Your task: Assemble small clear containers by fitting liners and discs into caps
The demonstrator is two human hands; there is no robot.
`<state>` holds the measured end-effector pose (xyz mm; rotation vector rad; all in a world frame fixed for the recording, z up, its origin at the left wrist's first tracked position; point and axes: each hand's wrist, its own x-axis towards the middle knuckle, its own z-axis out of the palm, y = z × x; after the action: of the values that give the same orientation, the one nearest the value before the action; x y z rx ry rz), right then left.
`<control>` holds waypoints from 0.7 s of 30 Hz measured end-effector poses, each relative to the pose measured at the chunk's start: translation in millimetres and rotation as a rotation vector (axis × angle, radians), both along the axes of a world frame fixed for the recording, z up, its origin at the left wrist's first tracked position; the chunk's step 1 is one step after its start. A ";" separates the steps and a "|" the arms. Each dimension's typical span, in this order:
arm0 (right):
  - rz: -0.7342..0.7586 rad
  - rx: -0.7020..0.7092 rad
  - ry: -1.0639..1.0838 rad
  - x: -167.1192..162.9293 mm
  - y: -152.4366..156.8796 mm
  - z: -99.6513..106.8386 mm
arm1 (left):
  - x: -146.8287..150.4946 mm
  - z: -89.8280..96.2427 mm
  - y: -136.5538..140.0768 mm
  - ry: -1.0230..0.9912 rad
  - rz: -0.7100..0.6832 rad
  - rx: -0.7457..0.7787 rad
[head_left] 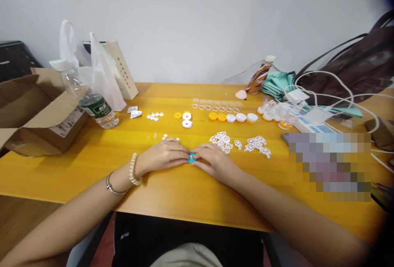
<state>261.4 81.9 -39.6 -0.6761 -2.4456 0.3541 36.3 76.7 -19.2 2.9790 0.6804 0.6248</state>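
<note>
Between the fingertips of both hands is a small round teal piece [191,159] with a shiny spot at its middle, low over the table's front half. My left hand [166,153] pinches it from the left, and my right hand [216,161] grips its right side. Just beyond my left fingers lie small white pieces [165,136], partly hidden. White openwork plastic pieces [220,140] are heaped past my right hand, with a second heap [257,143] farther right. White discs [186,124] and a yellow disc [177,115] lie beyond the hands.
Behind stand a row of clear cups [216,105] and a row of yellow and white round parts [230,118]. At left are a cardboard box [40,123], a water bottle [95,105] and a plastic bag [106,74]. Cables, a power strip [310,121] and a brown bottle [259,76] occupy the right.
</note>
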 end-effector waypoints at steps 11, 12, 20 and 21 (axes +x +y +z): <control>-0.003 0.006 -0.007 0.5 -0.2 0.7 | 1.4 -1.2 0.0 -0.015 -0.026 0.053; -0.003 0.008 -0.006 0.6 -0.3 0.3 | 1.7 -0.9 -0.5 -0.004 -0.030 0.073; -0.022 0.079 -0.051 -0.9 -2.4 1.2 | -1.8 -2.6 -6.9 0.131 -0.050 0.220; -0.025 0.091 -0.054 -1.1 -2.9 1.7 | -2.5 -3.5 -7.9 0.136 -0.046 0.222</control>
<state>260.3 79.0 -37.9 -0.6842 -2.4853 0.2157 33.8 68.8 -22.7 3.2574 0.5829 0.5308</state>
